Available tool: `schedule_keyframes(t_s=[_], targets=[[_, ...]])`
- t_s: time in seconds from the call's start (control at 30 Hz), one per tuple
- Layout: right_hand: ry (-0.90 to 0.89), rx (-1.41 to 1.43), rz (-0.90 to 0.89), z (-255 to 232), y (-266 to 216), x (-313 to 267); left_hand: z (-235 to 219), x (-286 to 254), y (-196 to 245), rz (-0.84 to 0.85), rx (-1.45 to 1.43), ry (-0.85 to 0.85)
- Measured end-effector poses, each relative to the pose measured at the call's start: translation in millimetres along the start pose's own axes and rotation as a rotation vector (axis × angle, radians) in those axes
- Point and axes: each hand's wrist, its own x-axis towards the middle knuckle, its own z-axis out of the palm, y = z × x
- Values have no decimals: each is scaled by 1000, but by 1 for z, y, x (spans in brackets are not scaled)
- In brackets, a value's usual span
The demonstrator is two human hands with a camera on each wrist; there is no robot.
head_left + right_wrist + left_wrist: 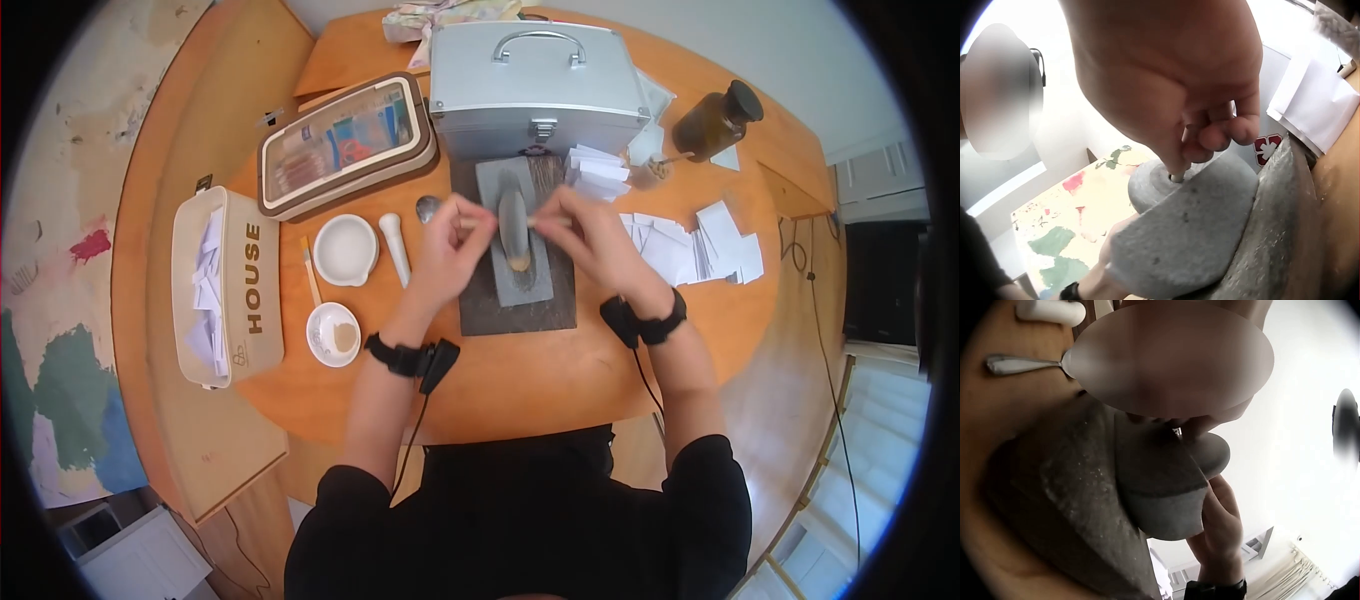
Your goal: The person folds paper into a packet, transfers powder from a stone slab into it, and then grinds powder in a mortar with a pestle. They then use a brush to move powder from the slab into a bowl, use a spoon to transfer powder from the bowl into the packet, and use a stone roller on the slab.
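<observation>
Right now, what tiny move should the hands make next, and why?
Probably roll the grey wheel gently along the trough: it stands upright there, the left hand and right hand are at its two sides, and something tan shows at its near end.

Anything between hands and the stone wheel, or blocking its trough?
Nothing visible: left hand and right hand hold the stone wheel from opposite sides. Nothing visible blocks the trough, just a tan patch at the wheel's near end.
</observation>
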Motion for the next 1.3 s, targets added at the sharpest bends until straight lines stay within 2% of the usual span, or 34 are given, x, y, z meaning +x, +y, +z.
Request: schedule_keyframes(t_s=[0.03,0.13,0.23,0.27,0.37,0.4,0.53,0.63,0.67,0.73,0.8,0.9,1.03,1.1,1.2,1.3], targets=[[38,-8,-36,1,7,8,-2,8,-6,17,-7,17],[68,-3,-78,3,11,23,-4,16,2,-103,-72,48],[-74,-29,-23,-1,3,3,3,-14,-3,10,-86,3],[-104,60,20,0,-4,-8,7,-26,2,-48,-126,-6],[-112,-11,-70,1,-10,-22,12,-41,8,-41,-93,-27],[-116,-44,-27,0,-7,-19,13,-36,5,-6,-65,-10],[29,-40,-110,1,9,19,0,9,-2,11,4,31],[18,-38,-81,-1,12,26,0,14,1,-19,38,56],[-14,-33,-49,-2,9,20,4,7,0,37,63,65],[-79,-25,10,-4,-1,-2,10,-18,6,-10,52,44],[-69,-21,-34,1,-8,-20,13,-40,12,-42,16,11],[-29,-58,-63,2,-3,-17,15,-34,13,-32,10,33],[58,-40,-29,2,10,17,3,21,-1,73,55,70],[63,-35,-32,1,8,22,5,19,-1,94,46,69],[-41,21,-30,2,6,-1,8,-11,7,28,44,19],[-68,3,-67,4,-8,-26,13,-42,18,-35,58,-11]])
